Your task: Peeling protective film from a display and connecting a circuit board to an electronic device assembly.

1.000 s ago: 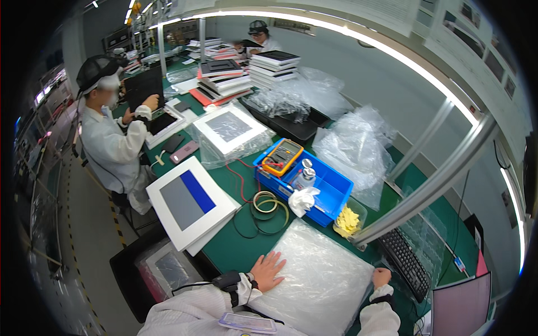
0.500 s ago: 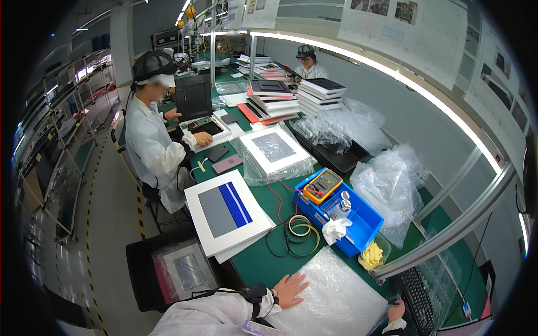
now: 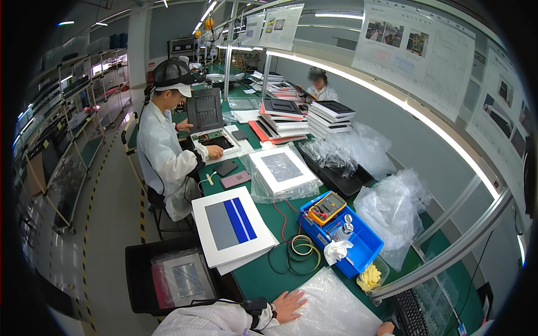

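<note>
My left hand lies flat on a clear plastic wrapping at the table's near edge, with its fingers spread. Whatever the wrapping covers looks pale and flat, but I cannot make it out. At the wrapping's right corner, only a little of my right hand shows above the lower picture edge; its fingers are mostly hidden. To the left, a white-framed panel with a grey and blue face rests on another white piece. Beyond my left hand lie coiled cables.
A blue tray holds a yellow multimeter, a bottle and white tissue. Beside it sit yellow scraps and a black keyboard. A black bin stands left. A co-worker handles an opened device; crumpled plastic lies right.
The view has tilted up a little, so the scene sits lower. My right hand has slipped mostly past the lower picture edge. The left hand stays flat on the wrapping.
</note>
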A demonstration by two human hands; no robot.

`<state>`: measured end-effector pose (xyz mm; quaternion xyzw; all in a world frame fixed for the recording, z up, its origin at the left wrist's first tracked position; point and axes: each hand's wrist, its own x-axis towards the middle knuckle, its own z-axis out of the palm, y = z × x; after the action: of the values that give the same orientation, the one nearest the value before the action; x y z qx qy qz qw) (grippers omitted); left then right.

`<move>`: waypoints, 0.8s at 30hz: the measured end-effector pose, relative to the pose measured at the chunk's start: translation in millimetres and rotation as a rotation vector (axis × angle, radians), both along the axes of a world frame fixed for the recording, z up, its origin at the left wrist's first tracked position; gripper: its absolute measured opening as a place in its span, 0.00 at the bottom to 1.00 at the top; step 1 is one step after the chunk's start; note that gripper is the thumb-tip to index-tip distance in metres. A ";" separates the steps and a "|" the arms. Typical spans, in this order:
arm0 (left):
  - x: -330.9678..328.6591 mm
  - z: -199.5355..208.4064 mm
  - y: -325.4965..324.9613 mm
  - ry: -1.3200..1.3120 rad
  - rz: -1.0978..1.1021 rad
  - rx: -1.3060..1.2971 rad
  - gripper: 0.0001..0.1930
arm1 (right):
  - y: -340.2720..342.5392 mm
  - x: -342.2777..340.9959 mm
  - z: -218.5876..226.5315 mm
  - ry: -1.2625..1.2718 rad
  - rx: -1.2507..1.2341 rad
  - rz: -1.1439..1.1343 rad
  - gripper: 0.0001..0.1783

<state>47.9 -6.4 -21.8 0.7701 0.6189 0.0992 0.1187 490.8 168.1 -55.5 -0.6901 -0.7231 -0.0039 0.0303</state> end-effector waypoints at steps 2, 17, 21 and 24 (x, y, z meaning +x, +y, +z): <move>0.3 3.9 -0.7 0.006 -0.004 -0.022 0.30 | -0.7 0.6 1.0 0.025 0.004 -0.045 0.10; 0.7 2.2 -3.3 -0.014 -0.012 0.020 0.30 | -12.3 9.7 17.4 0.176 0.212 -0.115 0.10; -4.3 -3.1 -5.5 -0.046 0.016 0.069 0.30 | -52.0 -24.1 44.9 0.354 0.333 0.004 0.11; -7.0 6.2 -9.3 -0.257 0.145 0.097 0.30 | -91.7 -47.6 63.8 0.481 0.261 0.145 0.18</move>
<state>40.8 -15.7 -15.6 0.7092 0.6471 0.2350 0.1520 443.2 76.4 8.4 -0.6080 -0.7359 0.0689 0.2899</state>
